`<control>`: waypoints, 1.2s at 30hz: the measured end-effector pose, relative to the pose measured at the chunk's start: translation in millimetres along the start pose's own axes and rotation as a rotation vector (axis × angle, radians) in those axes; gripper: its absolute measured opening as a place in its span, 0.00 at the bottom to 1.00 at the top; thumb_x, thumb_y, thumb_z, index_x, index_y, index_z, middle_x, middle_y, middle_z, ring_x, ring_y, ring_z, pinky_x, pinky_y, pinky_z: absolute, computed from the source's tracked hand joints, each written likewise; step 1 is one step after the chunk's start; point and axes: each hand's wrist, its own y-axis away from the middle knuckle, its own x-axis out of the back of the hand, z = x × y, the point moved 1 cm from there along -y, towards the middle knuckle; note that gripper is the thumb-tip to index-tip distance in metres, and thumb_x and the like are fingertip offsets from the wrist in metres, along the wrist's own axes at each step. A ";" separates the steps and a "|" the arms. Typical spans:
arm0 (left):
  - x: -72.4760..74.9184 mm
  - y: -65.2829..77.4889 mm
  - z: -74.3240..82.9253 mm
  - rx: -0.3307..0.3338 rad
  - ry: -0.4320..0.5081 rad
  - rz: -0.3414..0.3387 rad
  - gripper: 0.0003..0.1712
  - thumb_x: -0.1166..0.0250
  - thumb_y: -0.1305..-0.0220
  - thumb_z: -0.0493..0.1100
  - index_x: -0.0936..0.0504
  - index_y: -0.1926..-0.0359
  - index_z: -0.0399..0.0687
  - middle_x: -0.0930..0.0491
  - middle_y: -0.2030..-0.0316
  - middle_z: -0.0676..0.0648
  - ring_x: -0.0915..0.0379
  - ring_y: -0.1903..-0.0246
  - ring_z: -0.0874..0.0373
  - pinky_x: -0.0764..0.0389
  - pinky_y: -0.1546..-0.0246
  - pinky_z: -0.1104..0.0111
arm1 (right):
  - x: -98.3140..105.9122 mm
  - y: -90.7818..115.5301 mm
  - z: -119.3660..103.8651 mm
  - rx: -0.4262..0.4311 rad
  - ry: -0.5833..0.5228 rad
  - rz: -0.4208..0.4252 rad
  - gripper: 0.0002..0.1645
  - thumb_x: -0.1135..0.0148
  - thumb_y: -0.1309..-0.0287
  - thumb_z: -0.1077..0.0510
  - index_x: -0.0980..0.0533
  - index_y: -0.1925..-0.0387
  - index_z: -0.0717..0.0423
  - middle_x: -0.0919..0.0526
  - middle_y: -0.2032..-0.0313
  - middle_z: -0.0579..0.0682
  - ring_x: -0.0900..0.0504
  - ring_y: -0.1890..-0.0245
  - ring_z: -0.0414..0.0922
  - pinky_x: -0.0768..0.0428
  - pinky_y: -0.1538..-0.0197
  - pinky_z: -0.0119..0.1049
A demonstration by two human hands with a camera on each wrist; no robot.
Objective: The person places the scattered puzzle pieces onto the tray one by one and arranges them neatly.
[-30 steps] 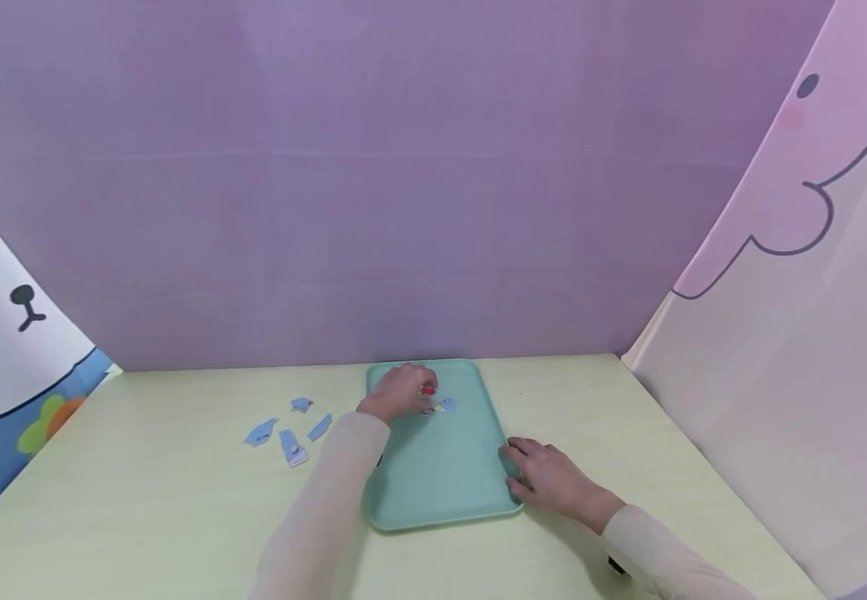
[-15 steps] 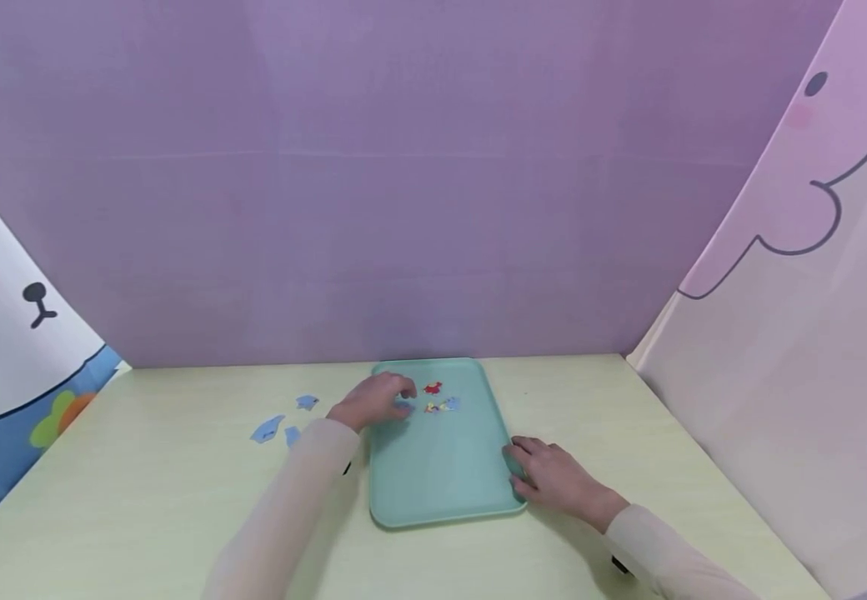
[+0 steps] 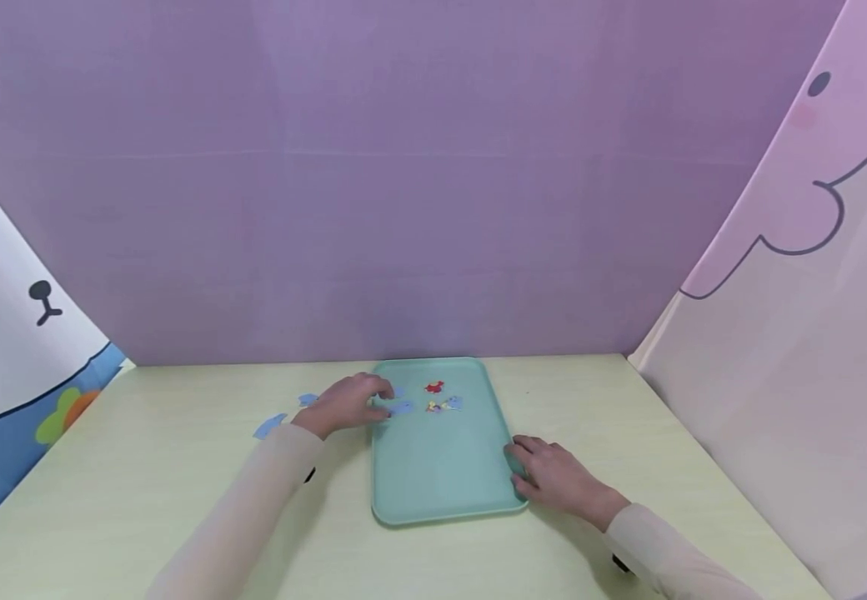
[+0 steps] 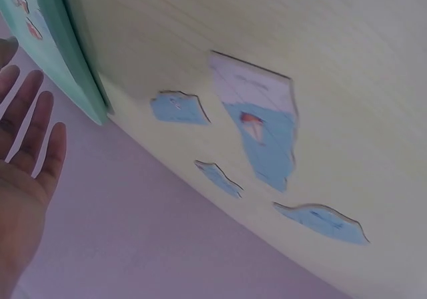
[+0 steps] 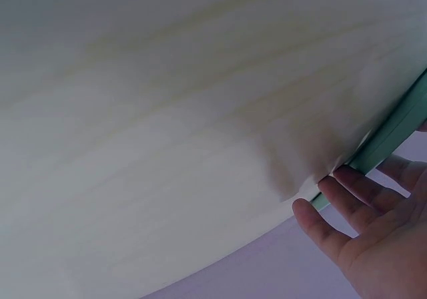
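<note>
My left hand [image 3: 347, 404] hovers at the left edge of the green tray [image 3: 448, 475], fingers loosely bent and nothing seen between them. Just past its fingertips, a blue puzzle piece [image 3: 403, 407] lies in the tray. Farther right in it are a red figure [image 3: 434, 387] and small yellow-and-blue pieces [image 3: 444, 405]. Relaxed fingers of my right hand [image 3: 553, 479] touch the tray's right rim near its front corner. On the table left of the tray lie several blue puzzle pieces, among them a large one with a red-and-white picture [image 4: 263, 132]; my left arm hides some in the head view.
The pale wooden table [image 3: 591, 408] runs back to a purple cloth wall [image 3: 403, 208]. Printed cloth hangs at left and right. Another loose piece [image 3: 271, 426] lies left of my left forearm.
My left hand has drawn back leftwards from the tray's middle to its left edge, uncovering the red figure and the pieces beside it. My right hand stays at the rim.
</note>
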 end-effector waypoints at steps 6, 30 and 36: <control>6.5 14.8 -9.3 -0.038 -0.021 0.038 0.16 0.34 0.46 0.42 0.20 0.56 0.44 0.20 0.56 0.49 0.27 0.53 0.52 0.27 0.50 0.58 | 1.1 -0.4 0.0 0.004 -0.004 0.000 0.25 0.43 0.44 0.51 0.29 0.47 0.61 0.26 0.47 0.61 0.26 0.47 0.56 0.24 0.53 0.50; 3.6 61.4 -44.0 0.019 -0.250 0.161 0.12 0.32 0.50 0.42 0.18 0.62 0.47 0.18 0.64 0.49 0.24 0.64 0.50 0.22 0.66 0.58 | 0.7 0.3 -0.8 0.008 0.006 0.022 0.25 0.43 0.45 0.52 0.28 0.48 0.61 0.25 0.48 0.61 0.25 0.48 0.55 0.23 0.54 0.49; 0.9 67.4 -46.3 0.055 -0.292 0.182 0.13 0.30 0.53 0.43 0.18 0.63 0.47 0.18 0.67 0.48 0.25 0.69 0.52 0.22 0.70 0.59 | -0.8 0.1 0.3 0.003 0.006 0.019 0.25 0.43 0.44 0.52 0.28 0.48 0.61 0.25 0.48 0.61 0.25 0.48 0.55 0.23 0.54 0.49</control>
